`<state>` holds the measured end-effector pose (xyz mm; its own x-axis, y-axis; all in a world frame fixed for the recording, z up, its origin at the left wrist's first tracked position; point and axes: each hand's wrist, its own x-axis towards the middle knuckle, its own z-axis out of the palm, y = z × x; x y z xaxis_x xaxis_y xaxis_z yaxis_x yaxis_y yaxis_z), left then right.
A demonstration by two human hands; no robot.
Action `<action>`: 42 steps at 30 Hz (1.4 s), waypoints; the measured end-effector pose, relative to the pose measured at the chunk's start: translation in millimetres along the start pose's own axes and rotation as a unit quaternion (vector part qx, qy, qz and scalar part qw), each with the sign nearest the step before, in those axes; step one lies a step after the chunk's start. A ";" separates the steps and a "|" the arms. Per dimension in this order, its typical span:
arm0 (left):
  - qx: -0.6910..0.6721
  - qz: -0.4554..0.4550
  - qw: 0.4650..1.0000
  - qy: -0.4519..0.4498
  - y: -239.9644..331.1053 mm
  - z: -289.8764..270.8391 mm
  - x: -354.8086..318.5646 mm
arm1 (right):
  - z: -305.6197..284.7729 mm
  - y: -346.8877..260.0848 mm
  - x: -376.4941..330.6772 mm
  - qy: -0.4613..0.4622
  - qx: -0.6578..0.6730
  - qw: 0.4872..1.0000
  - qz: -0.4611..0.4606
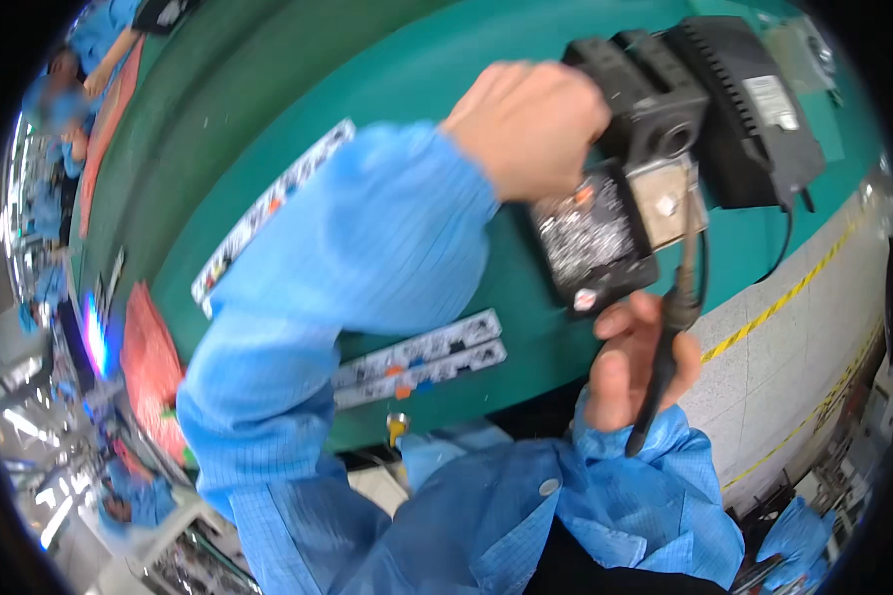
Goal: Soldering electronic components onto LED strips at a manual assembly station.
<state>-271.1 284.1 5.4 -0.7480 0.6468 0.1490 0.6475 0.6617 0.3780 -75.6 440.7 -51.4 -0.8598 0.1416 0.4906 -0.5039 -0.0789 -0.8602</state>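
hands on a black power adapter over the green bench

far left, we note other people in blue coats along the rim of the view, blurred, beside an orange-red tray near the bench's left edge. moving right, white label strips lie on the green bench top, and a second pair of white strips with small orange marks sits close to the bench's near edge.

our left sleeve, light blue, crosses the middle of the view. the left hand is curled into a loose fist, fingers pressed together and wrapped over the upper left end of the black power adapter; the fingertips are hidden behind the adapter, so we cannot tell exactly how they sit.

the adapter is held up above the bench, label side toward us, tilted, its lower end near the right hand. a black fixture with a round opening and a metal plate touches its upper right corner. just right of that stands a larger black box with ribbed vents.

the right hand comes up from below, fingers closed around a dark cable that runs up toward the metal plate. far right, pale floor with yellow-black striped tape.
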 end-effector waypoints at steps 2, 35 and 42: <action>0.022 -0.023 0.998 -0.055 -0.4 -0.8 2.4 | -1.5 0.9 -2.6 0.002 -0.014 1.000 0.000; -0.191 -0.241 0.929 0.207 86.6 -48.1 -313.1 | 34.9 -9.5 0.7 -0.217 -0.264 0.938 -0.055; -0.248 -0.263 0.896 0.256 84.8 -20.5 -318.0 | 37.1 -5.6 -1.0 -0.224 -0.251 0.940 -0.045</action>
<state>18.6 126.8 8.8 -0.9819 -0.0482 0.1829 0.1361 0.4913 0.8603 -75.1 404.3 -41.9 -0.8207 -0.3142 0.4772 -0.5705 0.4058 -0.7140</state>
